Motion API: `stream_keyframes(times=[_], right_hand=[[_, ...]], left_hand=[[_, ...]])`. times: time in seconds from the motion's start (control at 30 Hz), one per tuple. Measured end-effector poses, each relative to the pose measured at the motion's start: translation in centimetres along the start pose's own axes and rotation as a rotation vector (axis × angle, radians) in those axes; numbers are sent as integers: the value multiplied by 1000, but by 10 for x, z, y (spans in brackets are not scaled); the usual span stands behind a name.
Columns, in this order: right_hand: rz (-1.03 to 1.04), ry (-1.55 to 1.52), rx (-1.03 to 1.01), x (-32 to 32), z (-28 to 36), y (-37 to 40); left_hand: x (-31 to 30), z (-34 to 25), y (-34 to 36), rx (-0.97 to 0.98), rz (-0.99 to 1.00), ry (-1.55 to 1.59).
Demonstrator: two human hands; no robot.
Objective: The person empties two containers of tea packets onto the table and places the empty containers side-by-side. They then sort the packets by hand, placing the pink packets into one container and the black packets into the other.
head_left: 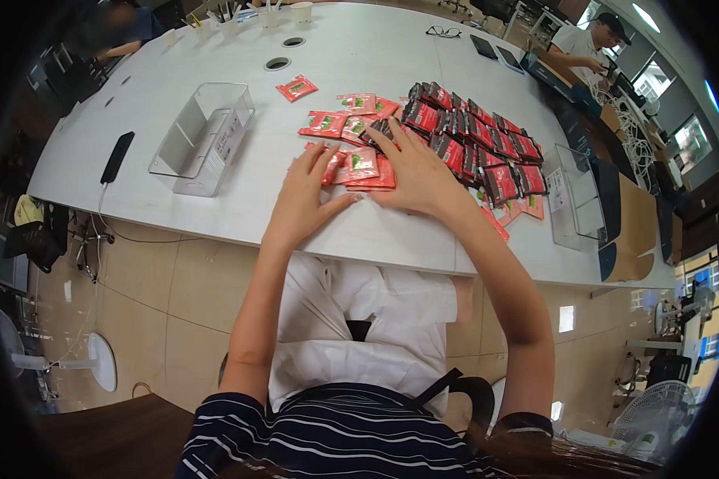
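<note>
My left hand (pixel 303 196) rests on the table at the near left edge of some red-and-pink packets (pixel 359 164), its fingers bent and apart over them. Over the right side of these packets lies my right hand (pixel 414 172), fingers spread, the fingertips touching packets close to a black one that it partly covers. Black-and-red packets (pixel 471 132) are heaped to the right of my right hand, overlapping in several rows. More pink packets (pixel 527 206) stick out under the heap's near edge. A single red packet (pixel 296 88) lies apart, farther back.
Clear plastic bins stand left (pixel 208 144) and right (pixel 571 195) of the packets. A phone on a cable (pixel 118 157) lies far left. Cardboard boxes (pixel 635 215) line the right edge. Glasses (pixel 443 32), phones (pixel 510 57) and cups (pixel 301 12) sit farther back. Two other people are nearby.
</note>
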State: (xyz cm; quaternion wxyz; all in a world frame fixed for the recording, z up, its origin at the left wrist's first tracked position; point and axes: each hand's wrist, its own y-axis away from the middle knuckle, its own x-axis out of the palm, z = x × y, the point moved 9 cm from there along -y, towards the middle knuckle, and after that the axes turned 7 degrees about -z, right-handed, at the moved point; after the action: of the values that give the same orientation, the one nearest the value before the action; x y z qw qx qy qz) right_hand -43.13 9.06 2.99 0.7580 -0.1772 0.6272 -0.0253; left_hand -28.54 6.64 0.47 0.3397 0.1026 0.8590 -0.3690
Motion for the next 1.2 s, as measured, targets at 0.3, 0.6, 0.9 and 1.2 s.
stream_keyframes(times=[0.3,0.6,0.9,1.2], right_hand=[[8,253,-114,39,10,-52],[-158,224,-215,22,15,-39],[-232,-544,-20,-38,-10,-41],[-29,-1513,635,47,-25,-40]], left_hand=[[4,-4,2,-37,81,89],[-21,-8,0,10,-139,-4],[-29,-3,1,-80,-211,146],[-27,2,0,-104,-205,227]])
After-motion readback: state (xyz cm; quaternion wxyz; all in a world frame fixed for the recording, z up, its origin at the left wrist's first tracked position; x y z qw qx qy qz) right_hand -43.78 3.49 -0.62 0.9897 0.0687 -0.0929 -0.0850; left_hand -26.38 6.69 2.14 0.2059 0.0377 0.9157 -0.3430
